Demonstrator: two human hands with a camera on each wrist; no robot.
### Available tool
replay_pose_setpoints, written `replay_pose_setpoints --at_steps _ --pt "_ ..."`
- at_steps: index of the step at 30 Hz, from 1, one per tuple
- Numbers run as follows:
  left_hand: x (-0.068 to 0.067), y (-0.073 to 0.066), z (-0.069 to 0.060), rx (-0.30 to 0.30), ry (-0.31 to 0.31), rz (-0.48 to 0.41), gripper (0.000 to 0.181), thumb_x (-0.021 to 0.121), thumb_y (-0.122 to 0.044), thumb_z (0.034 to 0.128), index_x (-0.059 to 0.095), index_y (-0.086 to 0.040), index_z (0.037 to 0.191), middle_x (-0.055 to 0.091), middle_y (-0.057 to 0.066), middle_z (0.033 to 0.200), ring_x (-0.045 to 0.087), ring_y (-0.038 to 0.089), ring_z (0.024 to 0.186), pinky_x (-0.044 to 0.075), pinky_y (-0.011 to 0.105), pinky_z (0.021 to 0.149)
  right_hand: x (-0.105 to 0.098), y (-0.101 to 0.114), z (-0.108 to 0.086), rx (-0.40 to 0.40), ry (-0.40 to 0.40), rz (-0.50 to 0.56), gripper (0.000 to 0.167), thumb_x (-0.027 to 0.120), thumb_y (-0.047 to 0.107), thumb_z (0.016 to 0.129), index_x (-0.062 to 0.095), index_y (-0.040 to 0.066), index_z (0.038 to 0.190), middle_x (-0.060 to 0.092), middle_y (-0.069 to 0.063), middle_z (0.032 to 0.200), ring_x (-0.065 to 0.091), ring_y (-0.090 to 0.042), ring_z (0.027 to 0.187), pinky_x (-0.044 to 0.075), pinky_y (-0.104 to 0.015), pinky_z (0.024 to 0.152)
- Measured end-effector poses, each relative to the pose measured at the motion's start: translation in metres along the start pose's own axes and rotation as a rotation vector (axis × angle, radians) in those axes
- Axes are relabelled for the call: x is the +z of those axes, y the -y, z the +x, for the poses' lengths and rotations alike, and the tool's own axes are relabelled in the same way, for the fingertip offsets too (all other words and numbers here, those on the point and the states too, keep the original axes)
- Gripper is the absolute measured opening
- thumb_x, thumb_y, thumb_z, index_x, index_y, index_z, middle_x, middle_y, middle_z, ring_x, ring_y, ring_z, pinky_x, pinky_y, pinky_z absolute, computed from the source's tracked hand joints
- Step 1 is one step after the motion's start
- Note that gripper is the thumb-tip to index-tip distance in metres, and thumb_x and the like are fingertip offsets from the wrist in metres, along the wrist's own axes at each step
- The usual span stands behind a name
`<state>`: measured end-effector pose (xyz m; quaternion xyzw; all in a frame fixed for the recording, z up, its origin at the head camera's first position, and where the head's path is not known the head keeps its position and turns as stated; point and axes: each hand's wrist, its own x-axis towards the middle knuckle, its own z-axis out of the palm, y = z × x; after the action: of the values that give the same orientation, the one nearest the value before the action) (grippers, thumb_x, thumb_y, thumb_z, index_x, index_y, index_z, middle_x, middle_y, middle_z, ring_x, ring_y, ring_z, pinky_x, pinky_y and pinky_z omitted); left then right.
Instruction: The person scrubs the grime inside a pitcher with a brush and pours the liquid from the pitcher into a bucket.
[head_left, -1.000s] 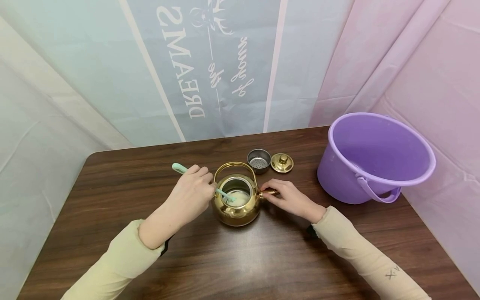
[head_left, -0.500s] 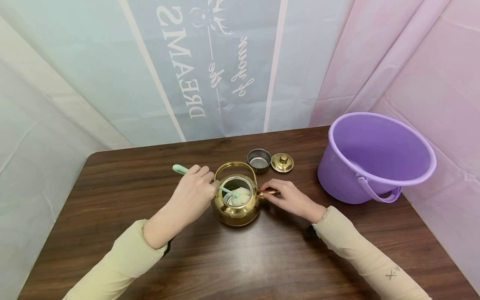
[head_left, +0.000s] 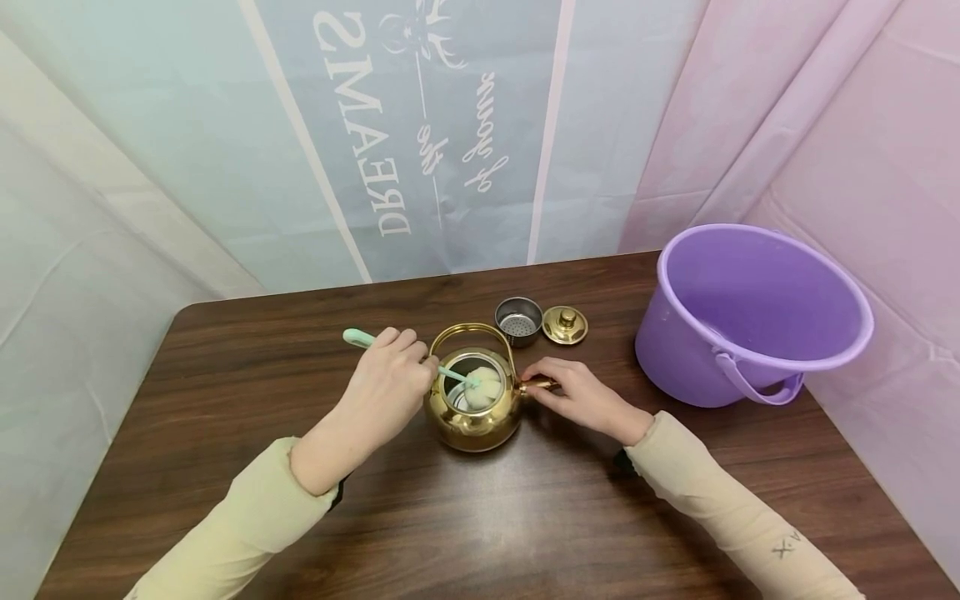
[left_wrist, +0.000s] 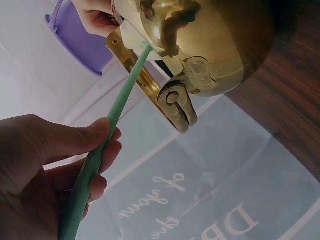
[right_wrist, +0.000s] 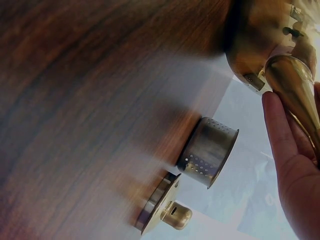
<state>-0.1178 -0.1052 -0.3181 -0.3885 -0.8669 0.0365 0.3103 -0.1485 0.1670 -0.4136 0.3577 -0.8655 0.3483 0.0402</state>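
Shifting slightly rightward with the slim mint-green plastic stick (head_left: 453, 375) it grips, the left hand (head_left: 386, 383) now has the stick's rounded pale sponge head (head_left: 483, 390) farther right in the mouth of the squat, shiny gold metal kettle (head_left: 472, 433) than a second ago. The kettle and, to its right, the right hand (head_left: 573, 390) look unmoved.

The left fingers are closed round the stick, whose handle end juts out leftward behind them; its sponge end reaches into the kettle, apart from them. The right fingers are curled closely on the kettle's tapered gold spout (right_wrist: 292, 82), with the kettle's body just left of them on the dark wood-grain bench (head_left: 262, 375).

The left-wrist view shows the thumb along one side of the stick and a gold hinge bracket (left_wrist: 175, 102) at the kettle's shoulder. The right-wrist view shows the perforated wall of the small round steel strainer (head_left: 518, 327), just beside the knobbed gold lid (head_left: 565, 329). Only the head view takes in nearly all of the large purple plastic bucket (head_left: 675, 350), standing farthest right.
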Motion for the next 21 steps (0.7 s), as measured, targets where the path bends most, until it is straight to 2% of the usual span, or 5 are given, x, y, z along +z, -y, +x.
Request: replay_pose_setpoints --at_steps 8,21 --pt "0.0024 0.0023 0.0013 -0.02 -0.009 0.041 0.007 0.07 0.001 0.0692 0.072 -0.006 0.072 0.057 0.004 0.059 0.041 0.021 0.058 0.03 0.029 0.06 0.0003 -0.0003 0.0005 -0.004 0.0 -0.005 0.013 0.063 0.013 0.085 0.063 0.01 0.097 0.063 0.002 0.097 0.059 -0.01 0.092 0.047 -0.031 0.08" --pt "0.0015 0.0036 0.0015 -0.029 0.005 0.064 0.01 0.069 0.003 0.0664 0.072 -0.006 0.071 0.059 0.005 0.06 0.042 0.021 0.059 0.03 0.029 0.059 0.0006 -0.001 0.0 -0.008 -0.006 -0.007 0.013 0.064 0.013 0.084 0.063 0.01 0.097 0.063 0.002 0.096 0.059 -0.01 0.091 0.047 -0.03 0.079"
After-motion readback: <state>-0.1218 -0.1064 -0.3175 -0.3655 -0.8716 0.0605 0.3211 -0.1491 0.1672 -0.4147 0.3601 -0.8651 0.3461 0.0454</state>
